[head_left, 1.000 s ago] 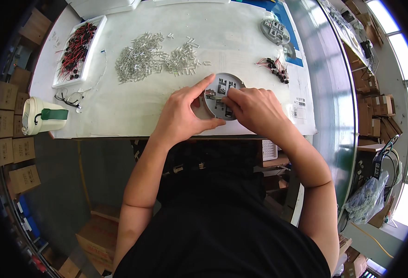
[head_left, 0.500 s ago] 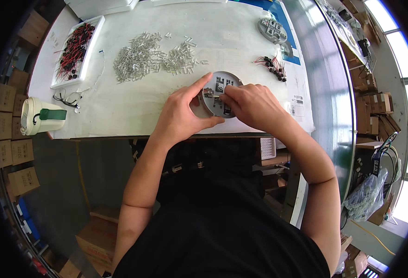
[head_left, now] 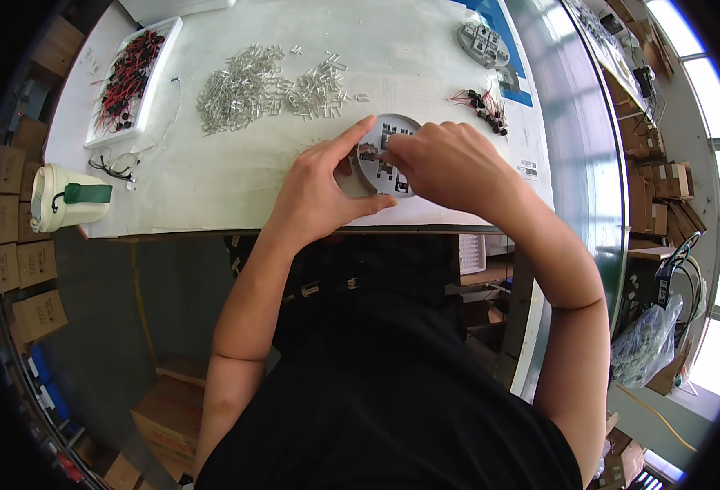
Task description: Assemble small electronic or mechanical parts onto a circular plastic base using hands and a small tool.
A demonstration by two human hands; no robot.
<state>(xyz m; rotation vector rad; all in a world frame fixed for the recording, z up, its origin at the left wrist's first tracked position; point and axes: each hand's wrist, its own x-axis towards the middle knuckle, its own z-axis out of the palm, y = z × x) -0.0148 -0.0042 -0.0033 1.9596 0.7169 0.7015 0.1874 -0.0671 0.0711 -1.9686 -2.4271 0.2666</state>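
Note:
A round grey plastic housing [head_left: 387, 183] with dark slots and small metal parts inside is at the table's near edge. My left hand [head_left: 309, 186] grips its left side, thumb at the near rim and forefinger at the far rim. Over the housing's right part is my right hand [head_left: 456, 165], thumb and fingers pinched together against the inside. Whatever those fingertips hold is hidden, and the hand covers part of the housing. Beyond the hands lie two piles of small clear U-shaped pieces, a larger pile [head_left: 241, 91] and a smaller one [head_left: 316, 90].
A bundle of red-and-black wired parts [head_left: 485, 111] lies at the right, below a second grey housing [head_left: 484, 46]. At the left are a white tray [head_left: 157, 82] of similar wired parts, eyeglasses [head_left: 113, 169] and a cream cup with a green band [head_left: 53, 212].
My right hand has shifted a little over the housing, its fingertips now farther from me. The left hand keeps its grip. The whole view has shifted slightly.

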